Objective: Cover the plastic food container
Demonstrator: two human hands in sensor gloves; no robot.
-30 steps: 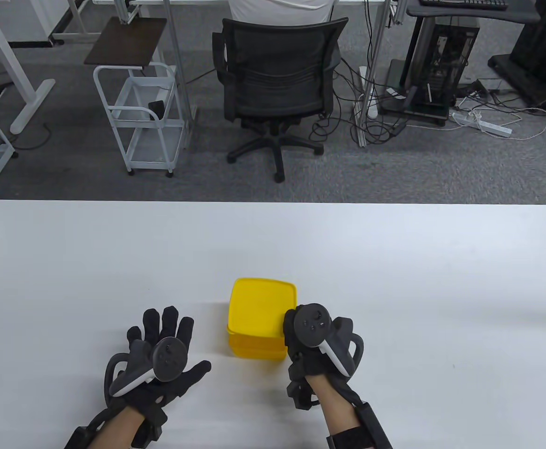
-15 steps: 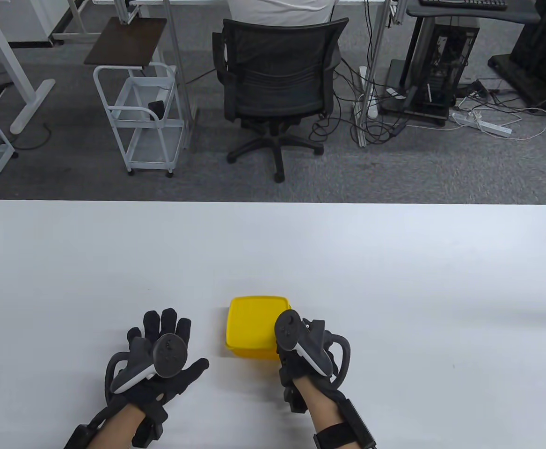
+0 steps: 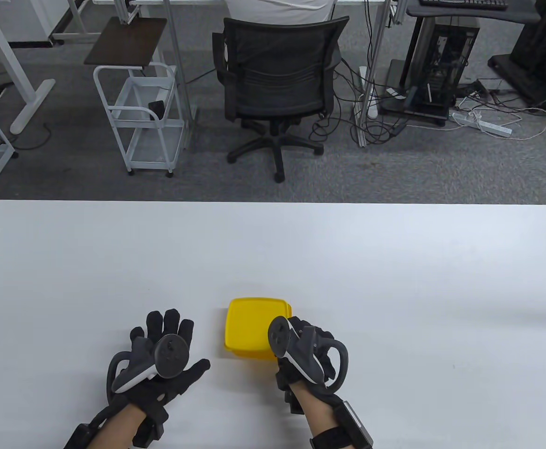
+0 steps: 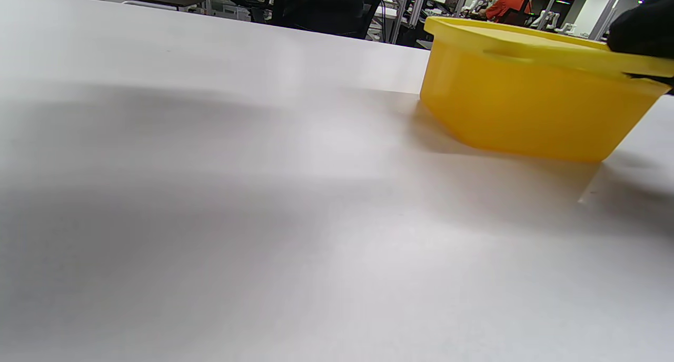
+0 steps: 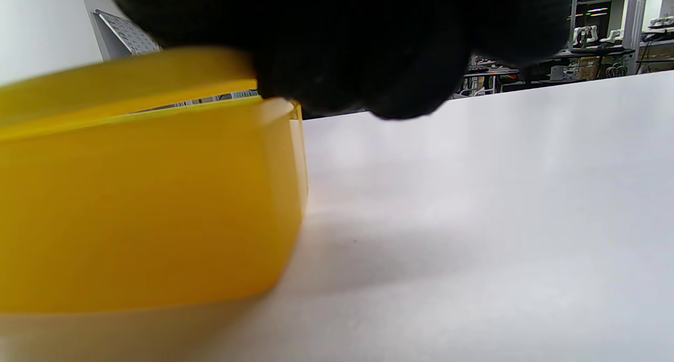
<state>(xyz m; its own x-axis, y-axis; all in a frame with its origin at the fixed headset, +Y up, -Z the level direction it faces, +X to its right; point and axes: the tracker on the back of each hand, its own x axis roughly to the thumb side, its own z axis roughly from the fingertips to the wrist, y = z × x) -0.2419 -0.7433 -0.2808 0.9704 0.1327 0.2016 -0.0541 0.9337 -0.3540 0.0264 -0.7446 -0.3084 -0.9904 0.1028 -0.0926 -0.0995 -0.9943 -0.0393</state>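
A yellow plastic container (image 3: 242, 351) stands on the white table (image 3: 394, 280) near the front edge, with its yellow lid (image 3: 249, 325) lying on top. My right hand (image 3: 287, 343) grips the lid at its near right corner. In the left wrist view the lid (image 4: 526, 40) rests on the container (image 4: 526, 109) and overhangs a little at the right, where gloved fingers (image 4: 642, 27) hold it. In the right wrist view my fingers (image 5: 368, 51) pinch the lid's edge (image 5: 116, 82) over the container wall (image 5: 142, 209). My left hand (image 3: 179, 341) lies flat on the table to the left, fingers spread, holding nothing.
Beyond the table's far edge stand a black office chair (image 3: 280, 75), a white trolley (image 3: 139, 117) and desks with cables on the grey carpet.
My right hand has brought the lid down and a little toward me onto the container, and the hand has tilted. The left hand has hardly moved.
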